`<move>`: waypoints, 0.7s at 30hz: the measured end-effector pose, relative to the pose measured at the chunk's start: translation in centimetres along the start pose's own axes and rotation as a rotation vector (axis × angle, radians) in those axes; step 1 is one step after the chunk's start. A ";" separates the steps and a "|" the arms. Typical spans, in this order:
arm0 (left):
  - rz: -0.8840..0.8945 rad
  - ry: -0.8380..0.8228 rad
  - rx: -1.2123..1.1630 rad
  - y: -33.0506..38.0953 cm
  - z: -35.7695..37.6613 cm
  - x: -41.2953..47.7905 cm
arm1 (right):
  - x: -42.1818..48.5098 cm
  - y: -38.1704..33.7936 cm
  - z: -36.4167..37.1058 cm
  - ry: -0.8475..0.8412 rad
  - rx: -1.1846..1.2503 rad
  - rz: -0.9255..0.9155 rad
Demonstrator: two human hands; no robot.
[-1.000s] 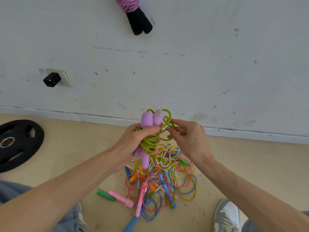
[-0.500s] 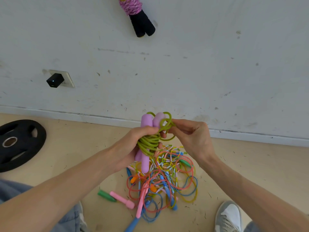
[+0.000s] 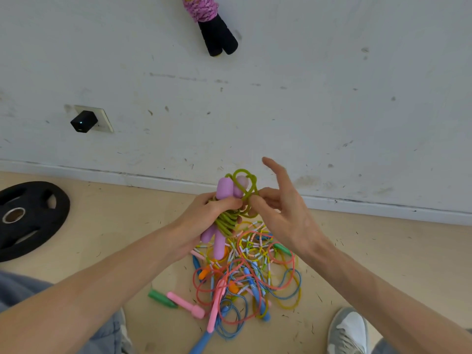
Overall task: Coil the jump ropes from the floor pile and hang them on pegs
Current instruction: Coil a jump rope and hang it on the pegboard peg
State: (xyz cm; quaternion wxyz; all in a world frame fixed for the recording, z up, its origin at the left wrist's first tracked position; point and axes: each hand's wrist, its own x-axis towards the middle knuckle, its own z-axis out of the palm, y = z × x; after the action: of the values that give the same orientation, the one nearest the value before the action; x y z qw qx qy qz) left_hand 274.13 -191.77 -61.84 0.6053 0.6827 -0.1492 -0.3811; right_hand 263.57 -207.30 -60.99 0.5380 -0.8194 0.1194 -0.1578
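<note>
- Your left hand (image 3: 204,213) grips the rope (image 3: 226,221), fingers curled round the green coil and its two purple handles (image 3: 224,187). It holds the bundle upright in front of the wall.
- Your right hand (image 3: 283,215), at 3 o'clock of the bundle, pinches the free loop (image 3: 242,171) between thumb and a finger, with the forefinger sticking out straight.
- The cord looks light, smooth and springy, so it will likely unwind if you slacken. Squeeze the wraps at mid-bundle, not the handle tips.
- Take the loop near its root to tuck or hang it; pulling at its far end would probably loosen the coil.
- The pile (image 3: 245,272) lies on the floor at 6 o'clock, below your hands. Expect tangles, so lift each rope by a handle.
- A hung rope (image 3: 209,21) sits at 12 o'clock on the wall, and a plate (image 3: 25,218) lies at 9 o'clock.
</note>
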 end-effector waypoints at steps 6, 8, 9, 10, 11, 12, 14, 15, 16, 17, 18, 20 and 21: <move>-0.001 -0.061 0.215 -0.1 0.4 -0.4 | 1.0 -0.3 -1.3 -0.071 -0.210 0.092; 0.009 -0.068 0.265 -0.4 0.4 -0.4 | 1.3 -0.3 -1.9 -0.057 -0.270 0.129; 0.013 -0.074 0.270 -0.5 0.4 -0.4 | 1.5 -0.4 -2.2 -0.030 -0.301 0.132; 0.009 -0.074 0.283 -0.6 0.3 -0.4 | 1.7 -0.5 -2.4 -0.002 -0.306 0.121; -0.004 -0.065 0.313 -0.8 0.3 -0.2 | 1.9 -0.7 -2.6 0.021 -0.259 0.110; -0.027 -0.050 0.345 -0.9 0.3 -0.2 | 2.2 -1.0 -2.7 0.039 -0.150 0.116; -0.101 -0.017 0.304 -1.2 0.2 0.1 | 2.5 -1.8 -3.3 0.030 0.133 0.166; -0.146 -0.019 0.226 -1.2 0.2 0.2 | 2.7 -2.1 -3.7 0.013 0.246 0.177; -0.180 -0.033 0.171 -1.0 0.2 0.2 | 2.8 -2.3 -4.1 0.000 0.295 0.173; -0.197 -0.051 0.146 -0.8 0.1 0.3 | 2.8 -2.4 -4.5 0.002 0.314 0.169; -0.210 -0.071 0.147 -0.6 0.1 0.3 | 2.9 -2.4 -4.7 0.023 0.324 0.179; -0.234 -0.077 0.209 -0.4 0.0 0.4 | 2.7 -2.5 -4.5 0.079 0.364 0.244; -0.242 -0.055 0.259 -0.4 -0.1 0.6 | 2.6 -2.5 -4.1 0.082 0.381 0.275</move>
State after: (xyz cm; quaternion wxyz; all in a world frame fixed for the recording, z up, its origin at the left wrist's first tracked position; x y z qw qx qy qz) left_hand 274.49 -192.04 -62.42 0.4579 0.7572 -0.1302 -0.4473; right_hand 264.41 -210.78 -56.85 0.6940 -0.6721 0.2197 -0.1360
